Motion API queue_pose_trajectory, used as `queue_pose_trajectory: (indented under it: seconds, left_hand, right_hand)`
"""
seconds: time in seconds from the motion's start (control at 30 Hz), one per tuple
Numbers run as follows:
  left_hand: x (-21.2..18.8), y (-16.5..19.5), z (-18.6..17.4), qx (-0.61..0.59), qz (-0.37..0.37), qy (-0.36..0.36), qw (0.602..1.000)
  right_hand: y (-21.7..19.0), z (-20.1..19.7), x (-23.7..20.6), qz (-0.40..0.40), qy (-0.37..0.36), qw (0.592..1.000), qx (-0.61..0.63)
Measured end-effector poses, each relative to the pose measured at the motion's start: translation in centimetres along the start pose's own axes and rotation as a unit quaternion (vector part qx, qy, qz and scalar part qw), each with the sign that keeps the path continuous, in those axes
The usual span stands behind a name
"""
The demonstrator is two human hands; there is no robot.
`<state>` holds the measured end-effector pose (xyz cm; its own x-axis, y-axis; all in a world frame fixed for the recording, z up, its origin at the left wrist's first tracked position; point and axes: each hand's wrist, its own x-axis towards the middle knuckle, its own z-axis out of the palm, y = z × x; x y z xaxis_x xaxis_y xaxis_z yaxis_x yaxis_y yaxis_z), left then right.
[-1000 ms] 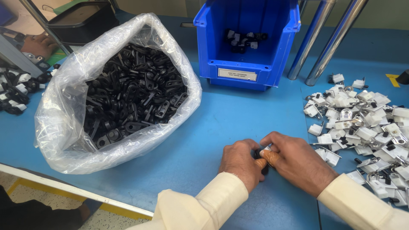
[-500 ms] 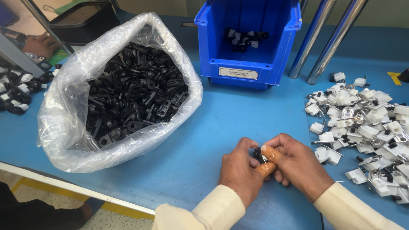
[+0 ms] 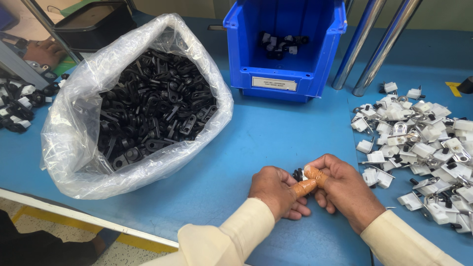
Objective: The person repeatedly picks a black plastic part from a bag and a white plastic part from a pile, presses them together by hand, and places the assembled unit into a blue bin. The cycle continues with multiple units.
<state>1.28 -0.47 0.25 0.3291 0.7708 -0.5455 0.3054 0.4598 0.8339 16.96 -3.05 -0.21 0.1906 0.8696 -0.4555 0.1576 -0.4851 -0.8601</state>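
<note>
My left hand (image 3: 273,189) and my right hand (image 3: 345,189) meet over the blue table (image 3: 276,133), both pinching one small black part (image 3: 298,174) between thumbs and fingers. Tan tape wraps my left thumb and a right fingertip. Both sleeves are cream. To the left lies a clear plastic bag (image 3: 74,148) full of black plastic parts (image 3: 152,108). Just right of my right hand spreads a pile of white and metal clips (image 3: 419,143).
A blue bin (image 3: 288,64) with a few assembled pieces inside stands at the back. Two metal poles (image 3: 377,47) rise at the back right. More black and white parts (image 3: 17,106) lie at the far left, near another person's hand (image 3: 44,51).
My hands have lifted slightly and turned the small part; the taped thumb and fingertip now show on top. Nothing else has moved.
</note>
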Motion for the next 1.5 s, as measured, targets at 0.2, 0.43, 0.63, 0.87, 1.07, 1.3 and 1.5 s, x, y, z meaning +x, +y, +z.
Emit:
queue_pose_trajectory:
  seconds: [0.2, 0.43, 0.63, 0.87, 1.07, 1.3, 1.5]
  left_hand:
    - [0.7, 0.3, -0.7, -0.029, -0.016, -0.055, 0.998]
    - [-1.0, 1.2, 0.3, 0.026, 0.008, 0.013, 1.0]
    - [-1.7, 2.3, 1.1, 0.172, 0.017, 0.005, 0.985]
    - [-0.7, 0.1, -0.1, -0.056, -0.04, 0.001, 0.998]
    - [-0.9, -0.3, -0.5, -0.1, -0.039, 0.015, 0.994]
    - [-1.2, 0.2, -1.0, -0.115, 0.017, -0.048, 0.992]
    - [-1.1, -0.2, -0.9, -0.124, 0.023, -0.048, 0.991]
  right_hand:
    - [0.4, -0.3, 0.5, -0.004, -0.009, 1.0, 0.004]
    - [1.0, 0.3, 0.3, -0.022, 0.016, 1.0, 0.004]
    - [0.5, 1.3, -0.3, -0.014, 0.083, 0.996, -0.021]
    - [0.4, 1.0, -1.2, -0.024, 0.045, 0.997, 0.062]
    - [1.1, 1.1, -1.4, 0.068, -0.005, 0.981, 0.182]
    - [1.7, -0.9, 0.7, 0.128, -0.076, 0.963, 0.223]
    - [1.7, -0.9, 1.5, 0.129, -0.071, 0.966, 0.215]
